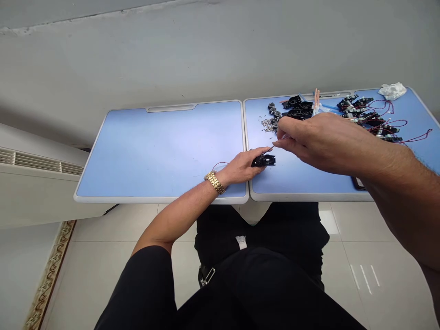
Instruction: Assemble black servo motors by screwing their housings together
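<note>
My left hand [242, 167], with a gold watch at its wrist, is wrapped around a small black plastic housing [268, 160] over the near left part of the right-hand table. A thin red wire [220, 163] curves out on the wrist side. In my right hand [302, 137] is a screwdriver [269, 150], held in a pinch; its thin metal shaft slants down to the housing. My fingers hide most of its handle, and the tip's exact contact is too small to make out. Just beyond my right hand lie a pile of small screws [268, 125] and several small dark round parts [272, 109].
Black shells [294, 101] stand at the back of the right table [285, 185]. Several black assemblies with red wires [357, 107] lie to their right, near a crumpled white plastic bag [392, 90]. A dark-edged device [358, 183] sits under my right forearm. A second blue table [158, 156] adjoins on the left.
</note>
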### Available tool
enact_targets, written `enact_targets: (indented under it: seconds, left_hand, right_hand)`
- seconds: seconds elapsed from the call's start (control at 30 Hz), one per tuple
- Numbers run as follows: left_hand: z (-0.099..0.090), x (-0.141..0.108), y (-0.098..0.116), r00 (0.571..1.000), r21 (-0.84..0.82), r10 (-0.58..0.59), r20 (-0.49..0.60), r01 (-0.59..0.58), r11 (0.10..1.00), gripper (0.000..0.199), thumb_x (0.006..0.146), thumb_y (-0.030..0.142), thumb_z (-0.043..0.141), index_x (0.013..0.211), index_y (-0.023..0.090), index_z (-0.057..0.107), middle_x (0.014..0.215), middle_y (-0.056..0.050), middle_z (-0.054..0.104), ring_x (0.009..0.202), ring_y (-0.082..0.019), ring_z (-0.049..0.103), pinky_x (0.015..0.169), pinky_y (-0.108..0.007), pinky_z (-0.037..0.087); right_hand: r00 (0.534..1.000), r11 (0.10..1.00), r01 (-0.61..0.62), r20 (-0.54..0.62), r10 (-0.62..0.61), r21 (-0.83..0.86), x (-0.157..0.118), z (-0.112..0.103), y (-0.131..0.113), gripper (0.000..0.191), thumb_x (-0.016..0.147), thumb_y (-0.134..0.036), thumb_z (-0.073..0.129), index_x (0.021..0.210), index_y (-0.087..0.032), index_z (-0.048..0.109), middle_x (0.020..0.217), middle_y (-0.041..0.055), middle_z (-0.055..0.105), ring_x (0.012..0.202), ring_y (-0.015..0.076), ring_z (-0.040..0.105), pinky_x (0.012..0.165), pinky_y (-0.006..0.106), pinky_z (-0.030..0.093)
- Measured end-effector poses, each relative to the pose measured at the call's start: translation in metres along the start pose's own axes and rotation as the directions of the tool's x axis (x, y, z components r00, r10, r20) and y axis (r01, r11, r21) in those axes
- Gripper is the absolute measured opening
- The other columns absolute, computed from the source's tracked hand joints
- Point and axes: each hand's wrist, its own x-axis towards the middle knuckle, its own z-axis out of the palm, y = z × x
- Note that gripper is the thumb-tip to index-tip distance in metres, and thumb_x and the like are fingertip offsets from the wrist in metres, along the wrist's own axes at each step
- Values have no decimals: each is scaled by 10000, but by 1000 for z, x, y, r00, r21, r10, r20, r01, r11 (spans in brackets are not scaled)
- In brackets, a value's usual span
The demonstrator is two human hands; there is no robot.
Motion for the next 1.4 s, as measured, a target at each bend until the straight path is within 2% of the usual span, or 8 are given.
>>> enact_targets:
  seconds: [0.23,0.47,0.6,0.67,0.73,0.83,1.07,1.4]
  left_hand:
    - [3,0,-6,999,7,50,-15,-50,999,670,973,139,659,1634,234,617,1484,-144,773,1322,-290,760,1202,-512,576]
    - [3,1,-7,998,43,58,-10,-57,997,638,991,183,641,1627,204,600,1604,-159,700,1470,-313,689,1265,-513,539]
    - [0,0,4,999,63,-1,-38,3,998,604,1015,237,660,1615,218,593,1532,-136,738,1365,-280,736,1194,-463,582]
    - [-3,0,11,998,71,-43,-48,47,996,592,1013,259,678,1599,228,602,1424,-111,780,1243,-255,770,1120,-434,608]
    - [-5,0,16,995,76,-75,-62,80,994,578,1008,272,693,1580,249,617,1298,-80,806,1116,-233,780,1041,-417,624]
    - [-7,0,17,991,21,-98,-90,100,995,562,984,291,752,1536,272,649,1249,-64,811,1098,-230,779,1034,-419,625]
    - [-4,2,12,974,-208,-211,-88,189,960,495,944,378,866,1397,215,750,1155,-89,845,1102,-232,792,1039,-418,628]
    - [-6,1,10,968,-100,-223,-117,212,972,461,938,376,851,1365,211,793,1202,-73,840,1028,-194,766,983,-369,625]
  right_hand:
    - [988,980,-140,50,149,-144,-3,-5,-21,173,1015,-407,679,923,-279,610,571,-17,458,544,216,427,657,379,265]
    - [969,966,-207,101,224,-155,-2,-7,-25,171,1049,-420,600,995,-272,666,652,51,624,664,304,610,664,407,325]
    - [988,990,-126,-94,120,-67,-12,-8,-22,149,1030,-411,673,951,-287,698,632,9,642,643,276,649,657,393,394]
    - [947,995,-98,-306,95,6,-23,-6,-22,160,1040,-432,696,970,-291,724,679,1,704,671,275,711,670,408,456]
    - [853,987,-87,-501,145,136,-35,4,-21,164,1073,-443,705,1038,-288,745,800,18,786,791,287,804,712,437,534]
    - [713,910,-24,-631,305,413,-47,36,-13,164,1059,-473,770,1068,-311,746,807,-8,785,687,222,789,629,401,579]
    - [584,674,11,-552,595,739,-53,127,25,240,1029,-500,795,1021,-277,706,638,-63,657,616,227,766,616,404,626]
    - [463,600,3,-533,708,800,-58,135,40,266,988,-518,817,986,-284,689,631,-61,662,597,228,729,673,436,654]
